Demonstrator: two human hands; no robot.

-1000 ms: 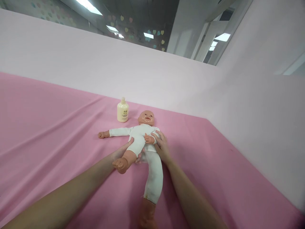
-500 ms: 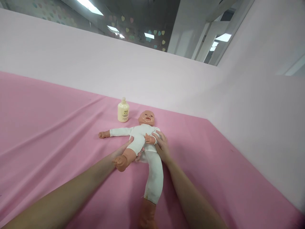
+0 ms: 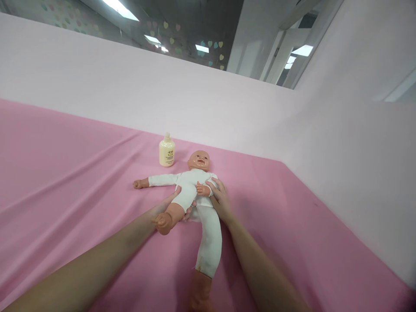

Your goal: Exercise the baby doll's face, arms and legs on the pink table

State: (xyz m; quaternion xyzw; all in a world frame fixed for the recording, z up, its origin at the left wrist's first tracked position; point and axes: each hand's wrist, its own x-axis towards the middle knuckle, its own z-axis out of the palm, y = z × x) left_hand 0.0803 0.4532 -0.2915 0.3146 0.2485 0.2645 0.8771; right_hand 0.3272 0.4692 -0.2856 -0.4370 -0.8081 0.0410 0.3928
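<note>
On its back lies a baby doll with a white cloth body and plastic head, hands and feet, its head toward the wall. My left hand is wrapped round the doll's raised, bent leg at the thigh, the thumb on top and fingertips showing below. That leg's foot points toward me, while the other leg stretches out straight. My right hand grips the doll's side and upper arm, and the doll's small hand rests over its belly there. Part of my left palm is hidden behind the leg.
A pale yellow bottle with a dark printed label stands upright beyond the doll's outstretched arm. Pink cloth, creased at the left, covers the surface. White walls rise behind and at the right, with a window above.
Both hands keep their hold on the doll, which lies in the same pose. Only a slight shift of the whole view shows.
</note>
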